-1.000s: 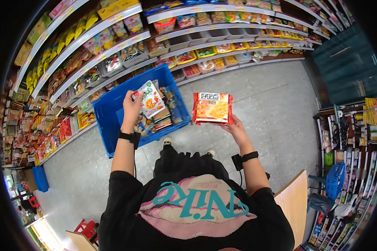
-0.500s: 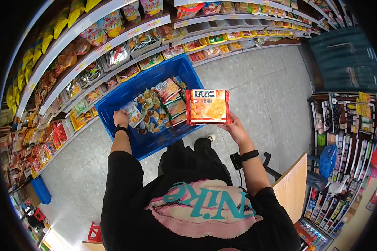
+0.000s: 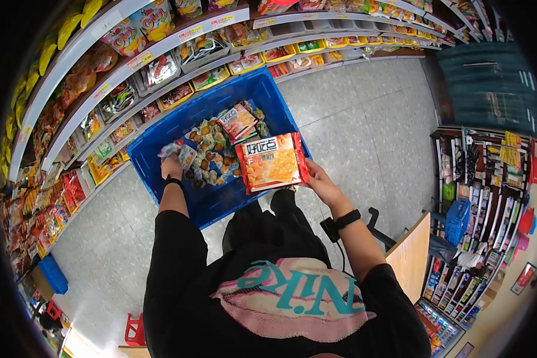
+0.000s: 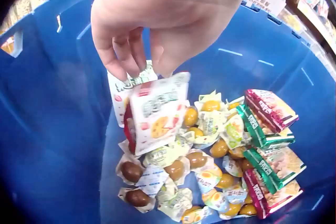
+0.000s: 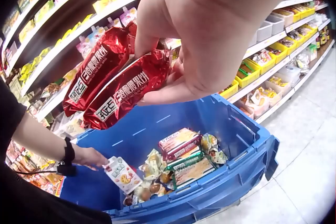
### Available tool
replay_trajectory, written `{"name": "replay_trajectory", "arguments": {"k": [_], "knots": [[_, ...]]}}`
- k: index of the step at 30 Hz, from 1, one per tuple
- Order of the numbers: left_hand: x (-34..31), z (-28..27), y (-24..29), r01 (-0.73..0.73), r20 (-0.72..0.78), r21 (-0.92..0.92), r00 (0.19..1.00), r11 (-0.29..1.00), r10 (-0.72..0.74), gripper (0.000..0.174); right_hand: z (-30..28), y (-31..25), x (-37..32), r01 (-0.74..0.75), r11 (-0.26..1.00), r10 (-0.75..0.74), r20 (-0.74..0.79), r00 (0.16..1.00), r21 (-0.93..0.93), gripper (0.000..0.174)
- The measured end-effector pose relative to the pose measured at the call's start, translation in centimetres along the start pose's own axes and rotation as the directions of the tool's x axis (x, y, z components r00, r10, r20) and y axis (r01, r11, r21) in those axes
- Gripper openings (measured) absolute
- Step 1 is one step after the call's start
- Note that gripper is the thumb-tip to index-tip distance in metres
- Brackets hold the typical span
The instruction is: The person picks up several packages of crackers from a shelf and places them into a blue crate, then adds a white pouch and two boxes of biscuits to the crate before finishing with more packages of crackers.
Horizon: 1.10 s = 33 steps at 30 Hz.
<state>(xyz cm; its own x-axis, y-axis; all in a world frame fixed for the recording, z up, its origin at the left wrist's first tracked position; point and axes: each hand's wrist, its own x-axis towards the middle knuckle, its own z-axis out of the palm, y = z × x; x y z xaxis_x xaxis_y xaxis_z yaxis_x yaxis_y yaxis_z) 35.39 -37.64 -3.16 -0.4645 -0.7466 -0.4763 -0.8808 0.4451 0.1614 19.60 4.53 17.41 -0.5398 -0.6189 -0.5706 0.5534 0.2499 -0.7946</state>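
Note:
Inside the blue crate (image 3: pixel 155 128), my left hand (image 4: pixel 168 19) pinches the top of a white pouch with a red edge (image 4: pixel 160 113); a second white pouch (image 4: pixel 116 98) stands right behind it. Below them lie wrapped round snacks (image 4: pixel 176 169), with red and green biscuit packs (image 4: pixel 270 166) beside them. My right hand (image 5: pixel 202 40) grips two red biscuit packs (image 5: pixel 123 95) side by side, held above the crate's near right part. In the head view the front red pack (image 3: pixel 271 162) shows its printed face, and the right hand (image 3: pixel 325 185) holds its right edge.
Shelves of packaged snacks (image 3: pixel 179 42) curve along the crate's far side. Grey tiled floor (image 3: pixel 358 113) lies to the right. A wooden tabletop (image 3: pixel 410 256) is near my right elbow, and a red stool (image 3: pixel 135 329) is at the lower left.
My left hand has lowered from above the crate down into it with the white pouch. The right hand has brought the red packs left, from beside the crate to over its near right part.

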Motion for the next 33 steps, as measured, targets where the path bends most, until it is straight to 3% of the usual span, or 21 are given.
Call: {"name": "replay_trajectory", "arguments": {"k": [2, 3, 5, 7, 9, 11, 12, 13, 15, 17, 19, 21, 22, 23, 25, 27, 31, 32, 33], "knots": [[-1.2, 0.5, 0.7, -0.105, -0.297, -0.042, 0.951, 0.994, 0.088, 0.044, 0.9, -1.0, 0.2, -0.008, 1.0, 0.008, 0.0, 1.0, 0.005, 0.05], [-1.4, 0.1, 1.4, -0.103, -0.299, -0.04, 0.95, 0.994, 0.087, 0.044, 1.1, -1.0, 0.5, -0.007, 1.0, 0.007, 0.003, 1.0, 0.007, 0.05], [-2.2, -1.3, 3.4, -0.15, 0.067, -0.543, 0.973, 0.826, 0.221, 0.064, 1.3, -0.9, 0.9, 0.006, 1.0, -0.006, 0.032, 0.999, 0.011, 0.051], [-8.1, -5.6, 7.4, 0.207, 0.404, -0.851, 0.845, 0.482, 0.35, 0.073, 1.8, -1.0, 1.3, 0.023, 1.0, -0.023, 0.042, 0.999, 0.006, 0.051], [-11.6, -6.9, 9.2, 0.387, 0.475, -0.876, 0.589, 0.287, 0.654, 0.076, 2.3, -0.9, 1.8, 0.04, 0.999, -0.04, 0.054, 0.998, 0.0, 0.052], [-14.6, -6.8, 10.4, 0.381, 0.443, -0.885, 0.516, 0.267, 0.733, 0.074, 2.6, -0.5, 2.3, 0.035, 0.999, -0.035, 0.109, 0.993, -0.003, 0.054], [-16.9, -8.5, 11.3, 0.388, 0.476, -0.874, 0.564, 0.292, 0.675, 0.068, 3.1, -0.5, 2.4, 0.04, 0.999, -0.039, 0.113, 0.993, -0.002, 0.054], [-17.5, -8.4, 11.9, 0.429, 0.508, -0.853, 0.55, 0.297, 0.663, 0.066, 3.5, -0.5, 2.4, 0.005, 1.0, -0.004, 0.131, 0.991, -0.013, 0.055], [-17.7, -7.9, 12.4, 0.404, 0.493, -0.866, 0.602, 0.294, 0.628, 0.062, 4.2, -1.2, 2.0, -0.028, 0.999, 0.031, 0.148, 0.989, -0.027, 0.055], [-17.2, -7.5, 11.8, 0.408, 0.485, -0.871, 0.616, 0.275, 0.621, 0.059, 4.9, -2.9, 1.4, -0.235, 0.966, 0.249, 0.141, 0.958, -0.108, 0.061], [-15.4, -5.9, 10.3, 0.414, 0.482, -0.872, 0.622, 0.263, 0.618, 0.057, 3.4, 0.8, 1.9, -0.187, 0.966, 0.207, 0.1, 0.973, -0.179, 0.064], [-12.4, -3.3, 8.5, 0.358, 0.47, -0.882, 0.712, 0.306, 0.522, 0.052, 2.3, 2.3, 1.8, -0.041, 0.939, 0.05, 0.019, 0.999, -0.342, 0.058], [-12.0, -3.9, 8.3, 0.356, 0.494, -0.859, 0.765, 0.368, 0.412, 0.052, 1.9, 2.1, 1.6, -0.037, 0.939, 0.044, 0.014, 0.999, -0.342, 0.058], [-11.3, -3.7, 7.8, 0.352, 0.492, -0.86, 0.763, 0.37, 0.419, 0.052, 1.2, 1.8, 1.2, -0.055, 0.955, 0.067, 0.031, 0.997, -0.291, 0.052], [-8.9, -1.0, 5.6, 0.353, 0.487, -0.786, 0.859, 0.507, 0.157, 0.056, 0.3, 1.8, 0.4, -0.074, 0.969, 0.085, 0.038, 0.996, -0.237, 0.046], [-6.3, 3.4, 3.0, 0.336, 0.446, -0.814, 0.884, 0.474, 0.14, 0.057, -0.5, 2.3, -0.6, -0.068, 0.991, 0.067, -0.007, 0.998, -0.111, 0.036], [-3.9, 9.6, 0.8, 0.278, 0.351, -0.847, 0.933, 0.452, 0.084, 0.058, -2.0, 3.5, -1.7, -0.148, 0.988, 0.145, -0.08, 0.986, -0.031, 0.035], [-3.3, 11.1, 0.5, 0.136, 0.238, -0.855, 0.96, 0.5, 0.146, 0.06, -2.3, 3.9, -2.0, -0.165, 0.986, 0.162, -0.104, 0.981, -0.015, 0.034], [-3.2, 11.8, 0.5, 0.122, 0.234, -0.856, 0.958, 0.502, 0.166, 0.06, -2.5, 4.0, -2.2, -0.176, 0.984, 0.175, -0.131, 0.976, 0.003, 0.033]]}}
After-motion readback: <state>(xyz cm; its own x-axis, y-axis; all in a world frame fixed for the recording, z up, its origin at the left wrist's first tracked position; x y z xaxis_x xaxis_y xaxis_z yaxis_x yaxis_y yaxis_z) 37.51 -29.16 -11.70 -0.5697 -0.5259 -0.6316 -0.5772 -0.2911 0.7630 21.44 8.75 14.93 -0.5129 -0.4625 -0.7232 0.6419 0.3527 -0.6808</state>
